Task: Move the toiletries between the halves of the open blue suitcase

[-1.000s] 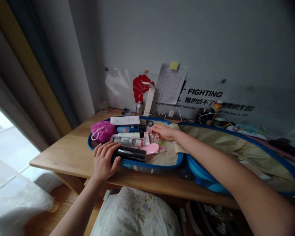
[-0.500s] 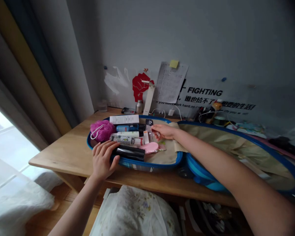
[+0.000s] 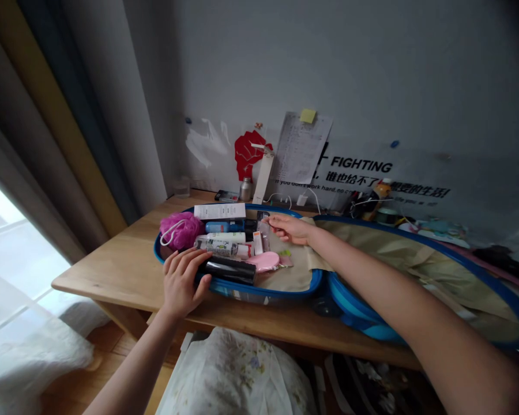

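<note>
An oval, blue-rimmed suitcase [image 3: 294, 295] lies unfolded on the wooden table, its left half filled with toiletries. My left hand [image 3: 182, 279] rests over its near left edge, fingers stretched out and touching the end of a shiny black cylinder-like item [image 3: 231, 270]. Inside the right part of that half, my right hand [image 3: 292, 229] has its fingers curled, the tips pinching at the edge of a narrow clear plastic packet [image 3: 264, 235] with a dark top. Close by are a small white-and-orange box [image 3: 258, 242] and a pink oval-headed item [image 3: 266, 261].
A purple bath puff [image 3: 181, 230], a white box [image 3: 219, 211], a blue bottle [image 3: 218, 227] and tubes [image 3: 225, 237] share the case. The beige-lined lid half [image 3: 393, 253] spreads right. Behind stand a metal bottle [image 3: 245, 188], a white lamp [image 3: 263, 176] and a charger [image 3: 301, 199].
My right hand has lifted slightly up and away from the pink item, uncovering more of the clear packet. My left hand keeps its place on the edge.
</note>
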The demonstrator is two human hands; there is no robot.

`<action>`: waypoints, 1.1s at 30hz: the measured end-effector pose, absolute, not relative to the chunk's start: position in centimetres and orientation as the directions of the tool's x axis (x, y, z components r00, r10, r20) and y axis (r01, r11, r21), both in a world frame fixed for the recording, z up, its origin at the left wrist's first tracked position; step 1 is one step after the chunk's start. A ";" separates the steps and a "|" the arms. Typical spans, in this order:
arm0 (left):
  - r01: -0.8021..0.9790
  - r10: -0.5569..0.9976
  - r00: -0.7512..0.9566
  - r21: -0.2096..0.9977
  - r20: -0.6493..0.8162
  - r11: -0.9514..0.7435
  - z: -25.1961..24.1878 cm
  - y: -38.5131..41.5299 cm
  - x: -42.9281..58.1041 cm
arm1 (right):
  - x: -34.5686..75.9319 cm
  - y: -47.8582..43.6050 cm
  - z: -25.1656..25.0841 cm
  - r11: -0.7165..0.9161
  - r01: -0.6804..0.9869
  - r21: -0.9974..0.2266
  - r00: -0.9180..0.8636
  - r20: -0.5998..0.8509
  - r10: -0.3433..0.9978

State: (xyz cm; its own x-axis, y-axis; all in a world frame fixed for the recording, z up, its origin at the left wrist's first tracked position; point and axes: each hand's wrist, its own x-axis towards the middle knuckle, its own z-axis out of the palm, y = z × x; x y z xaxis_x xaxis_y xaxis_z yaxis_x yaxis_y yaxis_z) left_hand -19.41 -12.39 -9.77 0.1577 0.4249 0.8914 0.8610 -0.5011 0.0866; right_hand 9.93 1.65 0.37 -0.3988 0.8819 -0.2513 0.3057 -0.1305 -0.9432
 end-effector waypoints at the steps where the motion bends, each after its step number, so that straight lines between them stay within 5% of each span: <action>1: 0.861 0.424 0.160 0.084 0.891 -0.502 -9.8 -12.4 -19.4 | 9.9 1.5 0.5 -0.149 0.308 -0.940 -0.402 -0.270 0.875; 10: 0.859 0.414 0.168 0.073 0.895 -0.506 -9.5 -12.4 -19.4 | 9.2 1.0 1.0 -0.153 0.354 -0.923 -0.324 -0.274 0.906; 17: 0.858 0.414 0.166 0.076 0.895 -0.508 -9.7 -12.3 -19.4 | 9.1 1.4 0.0 -0.076 0.540 -0.838 -0.230 -0.234 0.945; 25: 0.852 0.451 0.128 0.135 0.883 -0.507 -9.9 -12.3 -19.4 | 9.0 1.4 -0.8 0.056 0.742 -0.668 -0.262 -0.213 0.941; 33: 0.856 0.455 0.133 0.130 0.881 -0.500 -9.8 -12.4 -19.4 | 8.7 1.5 -1.1 0.102 0.755 -0.648 -0.299 -0.202 0.933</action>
